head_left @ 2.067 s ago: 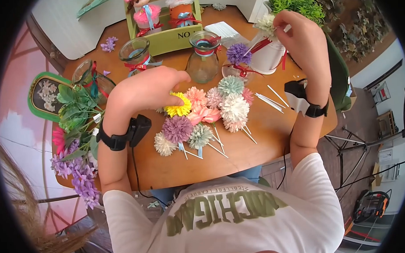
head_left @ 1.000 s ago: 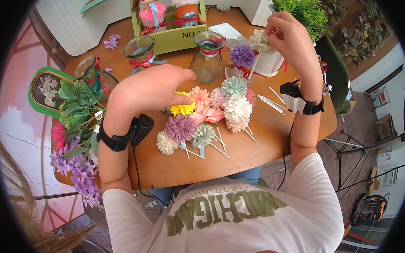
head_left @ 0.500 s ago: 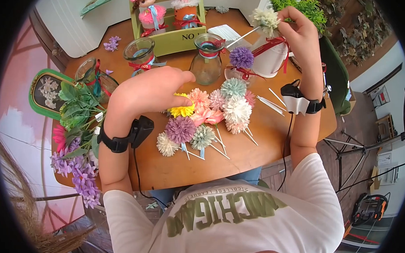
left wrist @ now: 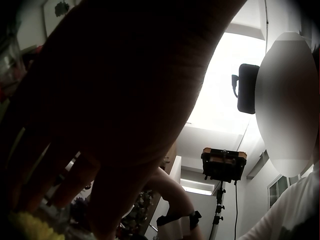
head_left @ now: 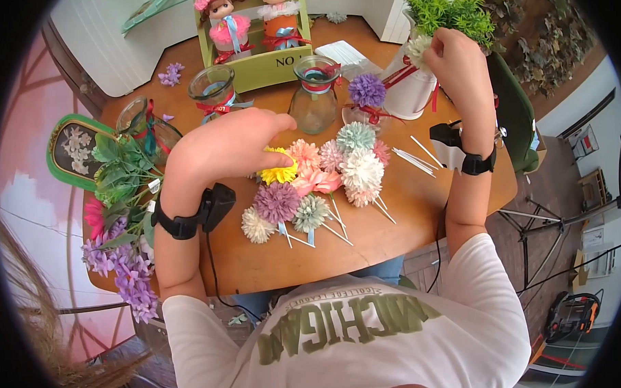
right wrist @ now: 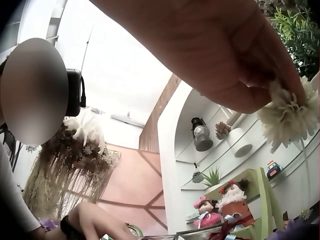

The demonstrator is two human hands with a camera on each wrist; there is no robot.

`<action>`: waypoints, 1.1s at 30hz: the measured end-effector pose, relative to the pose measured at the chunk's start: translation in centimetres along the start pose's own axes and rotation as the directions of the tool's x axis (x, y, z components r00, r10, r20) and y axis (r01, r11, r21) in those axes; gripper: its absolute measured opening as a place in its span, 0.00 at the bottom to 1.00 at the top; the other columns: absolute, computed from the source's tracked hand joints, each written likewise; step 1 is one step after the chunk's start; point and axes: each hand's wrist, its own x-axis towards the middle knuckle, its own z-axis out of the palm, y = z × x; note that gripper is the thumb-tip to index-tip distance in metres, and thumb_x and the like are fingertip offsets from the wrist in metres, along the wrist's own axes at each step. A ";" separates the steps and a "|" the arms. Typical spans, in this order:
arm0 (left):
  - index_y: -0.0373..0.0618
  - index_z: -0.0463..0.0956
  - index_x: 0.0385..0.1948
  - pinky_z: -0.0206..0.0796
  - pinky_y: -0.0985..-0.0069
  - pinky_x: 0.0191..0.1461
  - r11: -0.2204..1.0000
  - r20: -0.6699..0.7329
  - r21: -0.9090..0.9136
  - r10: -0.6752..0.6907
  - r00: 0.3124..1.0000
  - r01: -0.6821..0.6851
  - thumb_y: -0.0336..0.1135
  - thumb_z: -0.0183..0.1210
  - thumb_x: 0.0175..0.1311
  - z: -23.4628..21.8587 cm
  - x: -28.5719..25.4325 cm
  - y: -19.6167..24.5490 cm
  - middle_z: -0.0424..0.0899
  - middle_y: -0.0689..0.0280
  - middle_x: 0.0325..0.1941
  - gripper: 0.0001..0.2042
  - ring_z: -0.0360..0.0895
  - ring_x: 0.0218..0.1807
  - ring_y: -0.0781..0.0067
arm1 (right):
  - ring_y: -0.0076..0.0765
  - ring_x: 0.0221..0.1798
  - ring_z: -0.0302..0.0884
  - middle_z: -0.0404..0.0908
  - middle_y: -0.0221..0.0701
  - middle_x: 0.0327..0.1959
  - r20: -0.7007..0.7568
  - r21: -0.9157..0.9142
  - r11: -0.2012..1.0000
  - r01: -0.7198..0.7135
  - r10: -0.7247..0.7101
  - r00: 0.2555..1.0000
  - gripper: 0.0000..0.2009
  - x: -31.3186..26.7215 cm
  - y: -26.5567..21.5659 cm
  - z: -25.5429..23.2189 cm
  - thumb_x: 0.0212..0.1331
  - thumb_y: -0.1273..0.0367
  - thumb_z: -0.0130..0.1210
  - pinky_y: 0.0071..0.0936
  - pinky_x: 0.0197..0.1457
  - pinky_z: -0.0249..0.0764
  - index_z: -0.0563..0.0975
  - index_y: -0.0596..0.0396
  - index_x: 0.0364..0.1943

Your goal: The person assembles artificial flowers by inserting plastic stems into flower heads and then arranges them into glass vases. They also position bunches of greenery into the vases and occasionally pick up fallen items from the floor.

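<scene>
My right hand (head_left: 460, 69) pinches a cream flower (head_left: 417, 51) by its head, above the white pot (head_left: 416, 94) at the table's back right. In the right wrist view the hand (right wrist: 225, 50) holds that flower (right wrist: 289, 117), its thin stem pointing down. My left hand (head_left: 226, 142) is held over the table with fingers loosely bent, the thumb on or just above a yellow flower (head_left: 278, 173). The left wrist view shows the dark hand (left wrist: 115, 90) with fingers apart and the yellow flower (left wrist: 35, 227) below. Pompom flowers (head_left: 361, 167) lie right of the left hand.
Glass jars (head_left: 314, 112) with ribbons stand behind the flowers, with a purple flower (head_left: 367, 91) beside them. Loose white sticks (head_left: 413, 161) lie at the right. A green doll box (head_left: 272, 65) stands at the back, leafy stems (head_left: 121, 170) at the left.
The cream flower and my right hand have come down a little, and the flower's stem, plain to see before, is now hard to make out. My left hand has stayed by the yellow flower.
</scene>
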 end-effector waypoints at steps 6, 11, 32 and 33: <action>0.38 0.74 0.61 0.74 0.61 0.55 1.000 0.005 -0.002 0.003 1.000 -0.003 0.38 0.67 0.63 0.1 0.0 -0.1 0.84 0.50 0.49 0.26 0.82 0.51 0.51 | 0.50 0.32 0.81 0.83 0.45 0.29 0.159 0.104 0.994 -0.019 0.002 0.987 0.09 0.1 -0.7 0.3 0.53 0.71 0.59 0.40 0.39 0.76 0.79 0.66 0.33; 0.38 0.74 0.61 0.74 0.61 0.55 1.000 0.011 -0.010 -0.007 1.000 0.007 0.38 0.67 0.63 -0.1 0.0 0.1 0.84 0.50 0.49 0.26 0.82 0.51 0.51 | 0.52 0.30 0.81 0.82 0.46 0.26 0.202 0.299 0.953 -0.042 -0.020 0.979 0.09 0.1 -1.6 -1.0 0.51 0.70 0.59 0.42 0.38 0.78 0.80 0.65 0.30; 0.40 0.74 0.61 0.72 0.59 0.58 0.999 -0.011 0.030 0.031 0.999 -0.031 0.41 0.66 0.64 0.4 0.2 0.0 0.82 0.51 0.51 0.26 0.79 0.54 0.48 | 0.48 0.34 0.83 0.84 0.41 0.30 0.576 0.218 0.967 0.132 -0.237 0.782 0.07 -0.4 -1.8 3.8 0.54 0.73 0.62 0.40 0.40 0.78 0.80 0.61 0.36; 0.40 0.74 0.61 0.71 0.59 0.59 0.998 0.014 0.043 0.036 0.999 -0.037 0.40 0.66 0.64 0.5 0.5 0.0 0.82 0.52 0.52 0.25 0.79 0.55 0.48 | 0.48 0.34 0.83 0.84 0.41 0.30 0.580 0.221 0.966 0.133 -0.240 0.779 0.07 -0.5 -1.6 4.1 0.54 0.73 0.62 0.40 0.40 0.78 0.80 0.61 0.36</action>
